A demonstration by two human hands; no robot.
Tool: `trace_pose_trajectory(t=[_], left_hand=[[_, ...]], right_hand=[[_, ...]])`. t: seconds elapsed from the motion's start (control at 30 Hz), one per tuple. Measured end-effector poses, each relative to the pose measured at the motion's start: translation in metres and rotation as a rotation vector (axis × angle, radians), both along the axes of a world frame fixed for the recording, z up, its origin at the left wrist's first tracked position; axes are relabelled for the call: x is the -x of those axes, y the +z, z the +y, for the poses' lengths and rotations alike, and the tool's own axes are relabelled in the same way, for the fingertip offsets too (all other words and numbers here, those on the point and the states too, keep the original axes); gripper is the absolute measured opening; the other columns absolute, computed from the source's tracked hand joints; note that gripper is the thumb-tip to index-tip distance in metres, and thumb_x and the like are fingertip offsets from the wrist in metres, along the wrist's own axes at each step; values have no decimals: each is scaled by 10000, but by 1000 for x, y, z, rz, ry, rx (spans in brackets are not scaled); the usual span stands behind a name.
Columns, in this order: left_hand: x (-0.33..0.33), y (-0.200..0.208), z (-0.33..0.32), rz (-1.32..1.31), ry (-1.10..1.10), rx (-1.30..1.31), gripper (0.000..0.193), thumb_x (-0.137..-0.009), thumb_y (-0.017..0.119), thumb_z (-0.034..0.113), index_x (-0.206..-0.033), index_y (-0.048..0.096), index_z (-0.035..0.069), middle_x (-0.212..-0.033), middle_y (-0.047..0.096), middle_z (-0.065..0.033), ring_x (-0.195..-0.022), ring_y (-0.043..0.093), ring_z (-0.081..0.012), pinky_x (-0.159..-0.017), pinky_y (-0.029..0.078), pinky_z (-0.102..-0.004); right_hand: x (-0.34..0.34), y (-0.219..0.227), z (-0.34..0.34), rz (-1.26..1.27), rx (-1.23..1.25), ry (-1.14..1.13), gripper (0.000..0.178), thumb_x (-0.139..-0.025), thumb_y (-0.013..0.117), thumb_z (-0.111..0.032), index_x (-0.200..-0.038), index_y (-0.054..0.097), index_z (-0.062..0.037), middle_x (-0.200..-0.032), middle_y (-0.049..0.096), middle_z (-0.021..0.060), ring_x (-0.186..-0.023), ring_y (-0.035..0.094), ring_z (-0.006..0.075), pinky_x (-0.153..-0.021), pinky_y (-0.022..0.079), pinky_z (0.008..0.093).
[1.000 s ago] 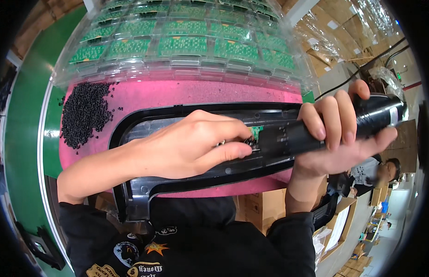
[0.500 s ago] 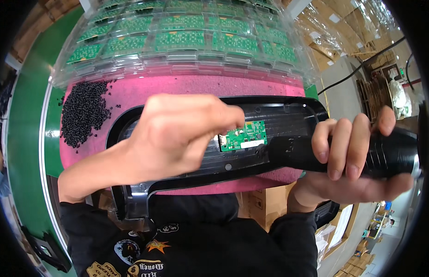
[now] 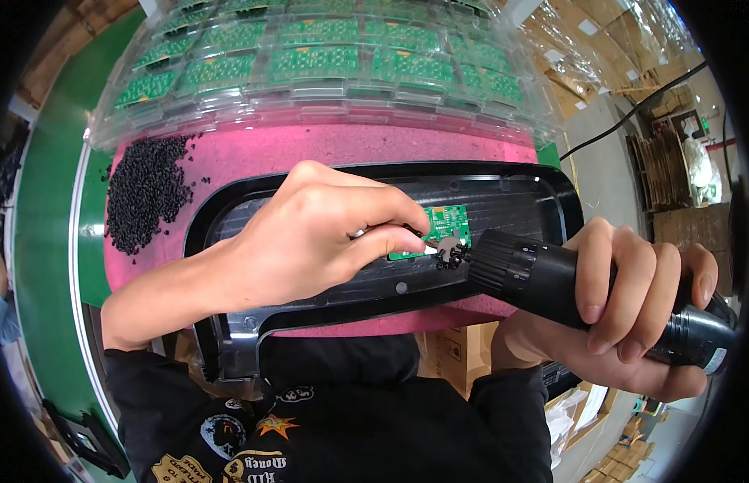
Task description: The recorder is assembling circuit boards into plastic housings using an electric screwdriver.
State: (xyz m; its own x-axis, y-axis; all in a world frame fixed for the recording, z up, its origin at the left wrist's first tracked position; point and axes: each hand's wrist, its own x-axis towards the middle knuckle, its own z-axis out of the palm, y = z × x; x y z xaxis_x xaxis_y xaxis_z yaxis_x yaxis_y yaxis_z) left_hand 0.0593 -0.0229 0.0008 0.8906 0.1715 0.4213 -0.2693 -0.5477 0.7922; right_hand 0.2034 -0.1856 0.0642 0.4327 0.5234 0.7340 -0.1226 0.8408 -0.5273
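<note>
My right hand (image 3: 632, 290) is wrapped round a thick black electric screwdriver (image 3: 531, 270), tilted with its nose to the left. At the nose sit a small grey disc (image 3: 448, 244) and a clump of black screws (image 3: 451, 259) clinging around the bit. My left hand (image 3: 318, 225) is closed in a pinch just left of that clump, with small dark screws showing between thumb and forefinger. Below the fingertips lies a green circuit board (image 3: 452, 216), partly covered by the hand and the clump. It rests inside a long black plastic housing (image 3: 511, 193).
A pile of small black screws (image 3: 149, 193) lies at the left on the pink mat (image 3: 270, 149). Clear plastic trays (image 3: 326, 113) of green boards stand along the back. A black cable (image 3: 632, 113) runs at the right, with cardboard boxes (image 3: 463, 354) below the mat's front edge.
The screwdriver's nose has tilted upward, showing the screw clump at its bit. My left hand has lowered to that clump, its fingers drawn into a pinch.
</note>
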Motion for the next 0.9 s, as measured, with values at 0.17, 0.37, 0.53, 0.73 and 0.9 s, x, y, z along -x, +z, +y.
trace_pose_trajectory(t=[0.17, 0.37, 0.53, 0.73, 0.9], left_hand=[[0, -5, -2, -104, 0, -37, 114, -807, 739, 15, -907, 696, -20, -806, 711, -116, -721, 713, -232, -638, 572, -290], [2, -4, -3, -92, 10, -109, 136, -805, 742, 31, -917, 676, -11, -792, 690, -116, -689, 690, -251, -596, 551, -308], [0, -5, -4, -94, 30, -108, 147, -807, 742, 35, -923, 668, -15, -793, 681, -119, -672, 681, -252, -580, 539, -320], [-3, -8, -4, -94, -13, -63, 137, -821, 716, 3, -941, 661, -36, -796, 678, -128, -673, 684, -240, -584, 543, -317], [0, -7, -2, 65, 33, -82, 109, -849, 674, -30, -956, 657, -32, -776, 656, -137, -662, 671, -229, -587, 530, -307]], right_hand=[[2, -2, 2, 5, -18, -39, 442, -781, 683, -393, -1025, 468, -95, -581, 539, -48, -445, 515, 64, -521, 441, 227], [1, -6, -2, -29, 9, -58, 455, -780, 690, -405, -1028, 462, -100, -596, 547, -39, -464, 528, 77, -529, 445, 240], [0, -7, -1, -57, 11, -43, 467, -780, 699, -416, -1028, 458, -102, -605, 552, -32, -474, 534, 87, -542, 456, 263], [-4, -4, 0, -59, 22, -39, 481, -775, 707, -426, -1030, 459, -103, -601, 544, -32, -474, 527, 89, -546, 452, 267], [-11, 0, -3, -62, 57, -89, 496, -769, 714, -436, -1037, 463, -103, -591, 528, -38, -470, 513, 88, -540, 438, 256]])
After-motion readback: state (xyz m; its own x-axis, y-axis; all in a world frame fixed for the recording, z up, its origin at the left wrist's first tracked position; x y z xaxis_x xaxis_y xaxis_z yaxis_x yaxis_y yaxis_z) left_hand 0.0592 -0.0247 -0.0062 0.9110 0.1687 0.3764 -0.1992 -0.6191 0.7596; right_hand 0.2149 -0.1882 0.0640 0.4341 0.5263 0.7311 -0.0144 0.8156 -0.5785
